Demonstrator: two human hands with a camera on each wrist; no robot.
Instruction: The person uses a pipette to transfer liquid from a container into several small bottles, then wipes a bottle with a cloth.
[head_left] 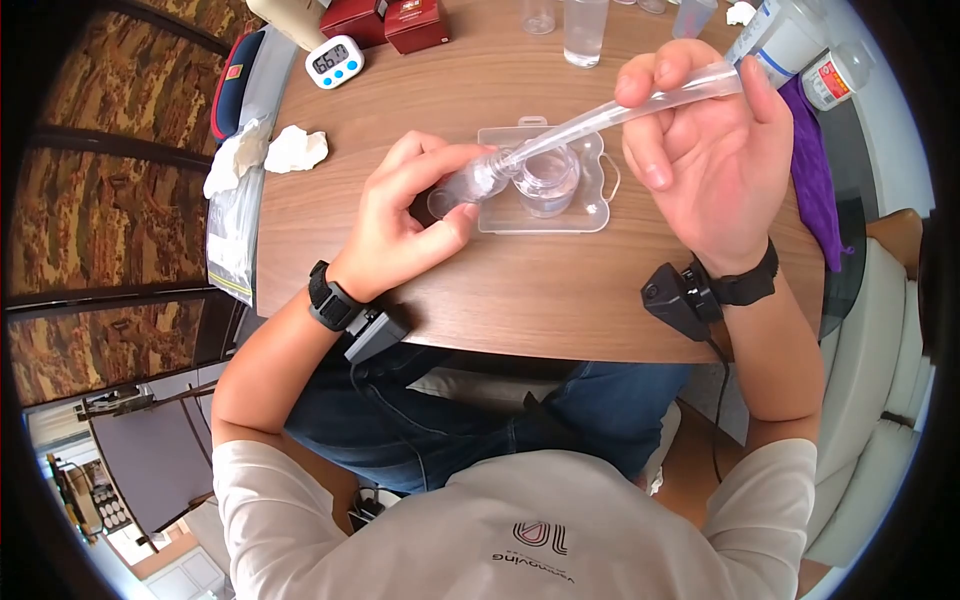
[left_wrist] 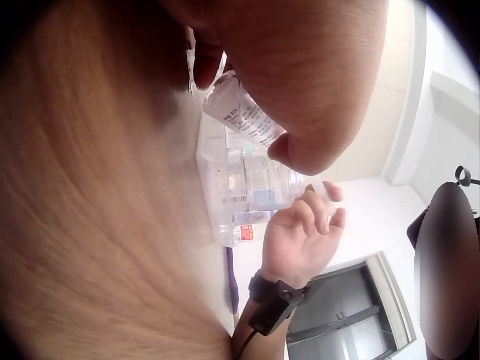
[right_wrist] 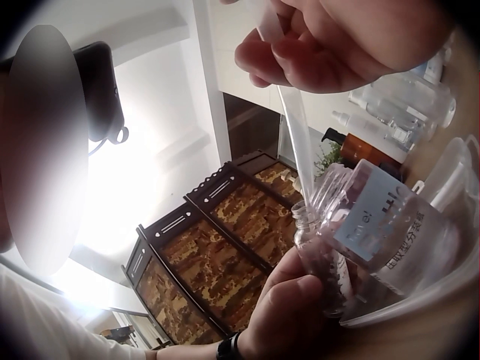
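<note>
My left hand [head_left: 400, 225] grips a small clear bottle [head_left: 468, 188] with printed text, tilted so its neck leans right. In my right hand [head_left: 725, 185] a clear plastic dropper [head_left: 610, 115] is pinched by its wide upper end. It slants down to the left, its thin tip at the bottle's mouth, as the right wrist view also shows. Close beside the bottle stands an open clear jar [right_wrist: 405, 232] with a pale blue label and clear contents. The jar sits on a shallow transparent plastic tray [head_left: 592, 222] with a wavy edge.
A white timer [head_left: 334, 62], red boxes [head_left: 415, 25] and crumpled tissue [head_left: 297, 149] lie at the back left. A glass of liquid [head_left: 583, 35] stands at the back. Bottles [head_left: 835, 78] and a purple cloth [head_left: 812, 180] are on the right.
</note>
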